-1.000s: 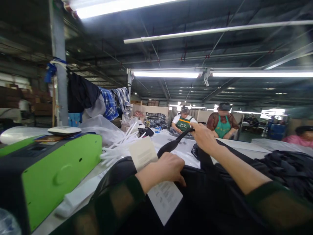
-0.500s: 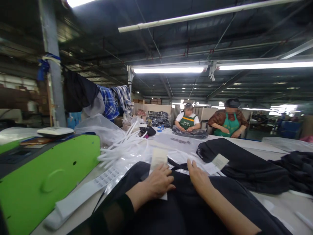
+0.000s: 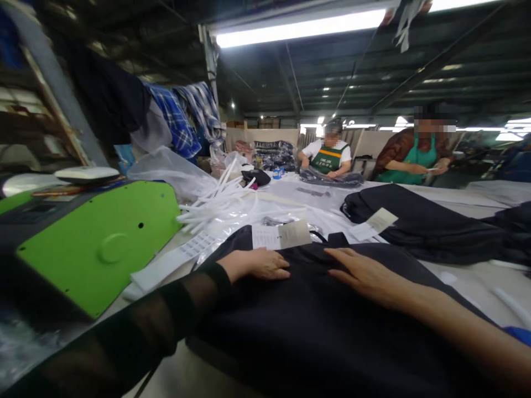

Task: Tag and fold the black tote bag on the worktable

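Head view, left to right: a bright green plastic machine housing [image 3: 97, 243] sits at your left, clear of the cloth, with a strip of white printed labels [image 3: 174, 260] lying beside it within reach. Your left hand [image 3: 259, 264] lies flat, fingers spread, on the black fabric garment [image 3: 315, 320], pinning it to the pale surface [image 3: 473, 279]. Just beyond, a white and beige paper hang tag [image 3: 281, 236] rests face up at the garment's far edge. Your right hand [image 3: 365, 275] lies open and flat too, apart from the left, gripping nothing, likely smoothing the cloth. Farther right, another folded black garment [image 3: 427, 224] lies tagged.
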Motion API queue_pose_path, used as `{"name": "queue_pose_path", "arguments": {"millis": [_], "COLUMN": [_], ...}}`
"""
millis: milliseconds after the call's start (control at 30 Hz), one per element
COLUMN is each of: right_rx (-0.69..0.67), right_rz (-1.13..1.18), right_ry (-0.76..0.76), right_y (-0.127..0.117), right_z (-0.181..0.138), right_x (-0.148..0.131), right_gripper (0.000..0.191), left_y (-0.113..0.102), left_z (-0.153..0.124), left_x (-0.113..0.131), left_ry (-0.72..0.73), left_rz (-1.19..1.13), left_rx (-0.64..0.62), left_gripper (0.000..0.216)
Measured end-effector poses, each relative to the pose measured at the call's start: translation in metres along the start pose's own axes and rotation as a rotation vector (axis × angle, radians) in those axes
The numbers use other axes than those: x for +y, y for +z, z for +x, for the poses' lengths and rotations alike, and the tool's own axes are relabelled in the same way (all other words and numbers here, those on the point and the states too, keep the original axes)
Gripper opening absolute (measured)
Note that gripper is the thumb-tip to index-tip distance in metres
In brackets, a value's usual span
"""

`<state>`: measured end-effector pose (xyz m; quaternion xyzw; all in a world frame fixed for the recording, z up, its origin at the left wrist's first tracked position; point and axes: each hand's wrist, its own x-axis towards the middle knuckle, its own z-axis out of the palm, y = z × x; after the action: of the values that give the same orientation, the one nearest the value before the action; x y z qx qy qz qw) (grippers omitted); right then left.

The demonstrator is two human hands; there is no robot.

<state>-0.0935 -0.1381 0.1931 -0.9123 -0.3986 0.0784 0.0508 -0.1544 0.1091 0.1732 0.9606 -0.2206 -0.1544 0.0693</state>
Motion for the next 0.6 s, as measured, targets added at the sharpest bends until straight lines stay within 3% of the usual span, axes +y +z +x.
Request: {"name": "queue_pose_path", "arguments": {"millis": [133, 233, 367, 600], "right_rx": [-0.088, -0.025, 0.192, 0.466], "right_rz": [-0.036, -0.148, -0.256, -0.384], "right_ry": [0.0, -0.072, -0.347, -0.486], "right_y": [-0.009, 0.001, 0.046, 0.12], "right_z": [-0.055, -0.096, -0.124, -0.123], "right_x": [0.003, 0.018, 0.03, 0.01], "right_gripper": [0.05, 0.059, 0.093, 0.081], "left_y": [0.012, 0.02, 0.022, 0.023], "left_z": [0.0, -0.001, -0.002, -0.01], "left_x": [-0.012, -0.016, -0.013, -0.001], "left_ry": [-0.013, -0.029, -0.061, -0.083], "left_rz": [-0.059, -0.058, -0.026, 0.091], "left_rx": [-0.093, -0.099, -0.052, 0.082], "left_gripper": [0.05, 0.052, 0.051, 0.045]}}
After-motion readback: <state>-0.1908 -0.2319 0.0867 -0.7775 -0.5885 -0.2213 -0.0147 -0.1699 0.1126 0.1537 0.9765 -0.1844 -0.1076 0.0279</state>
